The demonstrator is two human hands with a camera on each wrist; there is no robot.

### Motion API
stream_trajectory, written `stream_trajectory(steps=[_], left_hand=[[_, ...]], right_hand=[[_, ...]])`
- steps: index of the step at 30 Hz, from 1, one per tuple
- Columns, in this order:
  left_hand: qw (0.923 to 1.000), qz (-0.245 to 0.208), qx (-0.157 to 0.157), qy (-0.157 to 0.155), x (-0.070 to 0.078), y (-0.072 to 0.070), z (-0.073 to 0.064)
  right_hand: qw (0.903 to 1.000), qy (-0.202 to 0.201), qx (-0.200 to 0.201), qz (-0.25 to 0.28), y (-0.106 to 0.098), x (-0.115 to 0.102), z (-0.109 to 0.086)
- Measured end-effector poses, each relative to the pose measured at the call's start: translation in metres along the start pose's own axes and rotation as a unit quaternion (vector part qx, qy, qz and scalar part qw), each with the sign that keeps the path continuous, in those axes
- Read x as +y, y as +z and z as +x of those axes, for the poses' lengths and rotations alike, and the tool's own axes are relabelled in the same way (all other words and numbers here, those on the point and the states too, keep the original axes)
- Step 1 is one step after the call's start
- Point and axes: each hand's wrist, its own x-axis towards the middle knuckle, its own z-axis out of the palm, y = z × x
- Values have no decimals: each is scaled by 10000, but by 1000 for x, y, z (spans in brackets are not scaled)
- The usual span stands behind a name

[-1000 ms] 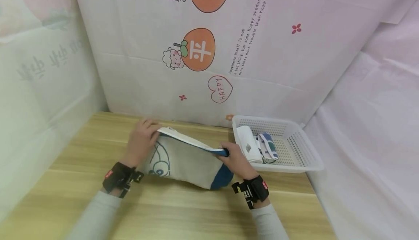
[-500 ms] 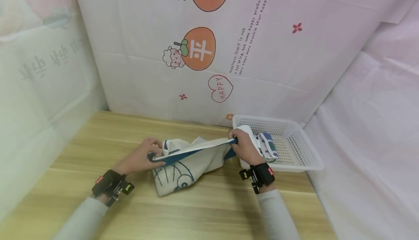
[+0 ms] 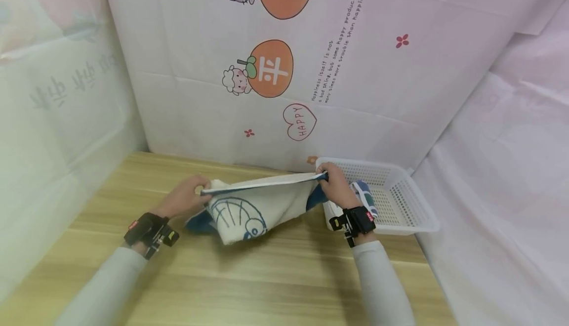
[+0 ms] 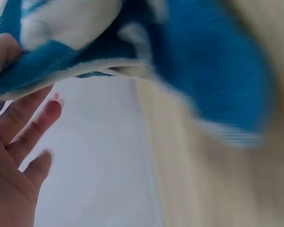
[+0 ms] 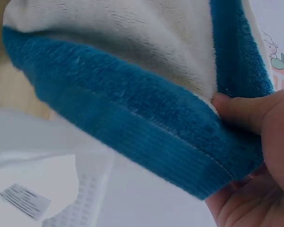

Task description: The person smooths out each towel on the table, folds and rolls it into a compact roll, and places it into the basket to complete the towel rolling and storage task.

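A cream and blue towel (image 3: pixel 284 197) with a cartoon face outlined in blue hangs between both hands above the wooden table. Its top edge is stretched almost level. My left hand (image 3: pixel 183 196) pinches the left corner; in the left wrist view the thumb and index finger press the blue border (image 4: pixel 42 66) while the other fingers spread below. My right hand (image 3: pixel 334 185) pinches the right corner, thumb on top of the blue border (image 5: pixel 146 118) in the right wrist view. The lower part of the towel droops in folds, and a blue end (image 3: pixel 200 222) dangles under the left hand.
A white perforated basket (image 3: pixel 422 212) stands at the back right, partly behind the right hand. Inside it lie a rolled blue, green and white checked towel (image 3: pixel 365 197) and a white towel (image 5: pixel 47 184) with a label. A printed cloth (image 3: pixel 200 118) hangs behind the wooden table (image 3: pixel 249 286).
Both hands first gripped one edge, then the left took a new hold on a corner. Now the towel is raised, its edge pulled straighter and farther back, with the right hand nearer the basket.
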Motion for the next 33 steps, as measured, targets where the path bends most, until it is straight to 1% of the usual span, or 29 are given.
stream_trajectory(steps=[1, 3, 5, 6, 8, 10, 11, 12, 13, 14, 16, 17, 18, 19, 21, 23, 25, 26, 28, 31, 33], left_hand=[[10000, 46, 77, -36, 2, -5, 4], [9994, 161, 313, 25, 8, -17, 13], [9961, 442, 704, 295, 13, -30, 24], [9925, 593, 964, 458, 17, -37, 30], [9829, 835, 1458, 758, 29, -52, 41], [9730, 953, 1853, 997, 41, -65, 49], [9691, 943, 2002, 1092, 49, -71, 51], [9668, 927, 2101, 1116, 56, -77, 52], [9661, 877, 2131, 1163, 62, -80, 51], [9656, 832, 2134, 1231, 66, -82, 50], [9680, 763, 2024, 1276, 69, -81, 41], [9691, 747, 1963, 1290, 68, -77, 35], [9719, 697, 1852, 1276, 65, -72, 28], [9751, 590, 1718, 1271, 60, -63, 21], [9834, 295, 1398, 1119, 49, -43, 3], [9899, -35, 1068, 936, 37, -20, -14], [9949, -329, 680, 671, 27, 3, -32], [9963, -395, 515, 572, 24, 14, -39], [9977, -433, 222, 472, 19, 33, -54], [9983, -339, -177, 430, 21, 57, -70], [9977, -252, -457, 430, 25, 68, -77]], right_hand=[[10000, 28, 55, -3, -2, 0, 2], [9997, 1, 241, -5, -8, -1, 6], [9988, -48, 493, -25, -14, -3, 11], [9978, -94, 654, -53, -18, -5, 14], [9949, -235, 979, -107, -28, -11, 19], [9907, -357, 1302, -187, -40, -19, 24], [9880, -425, 1471, -205, -46, -24, 25], [9857, -476, 1604, -212, -52, -28, 26], [9834, -543, 1720, -200, -56, -32, 26], [9811, -612, 1825, -181, -60, -35, 24], [9790, -702, 1909, -147, -62, -40, 18], [9788, -718, 1912, -149, -60, -41, 13], [9796, -722, 1866, -161, -56, -42, 7], [9811, -728, 1787, -175, -51, -42, -2], [9849, -711, 1566, -196, -35, -41, -21], [9887, -737, 1296, -134, -14, -38, -42], [9937, -706, 867, 39, 10, -34, -63], [9955, -700, 637, 106, 22, -31, -73], [9984, -518, 74, 227, 47, -24, -92], [9962, -279, -818, 144, 76, -12, -117], [9920, -174, -1252, 64, 88, -5, -130]])
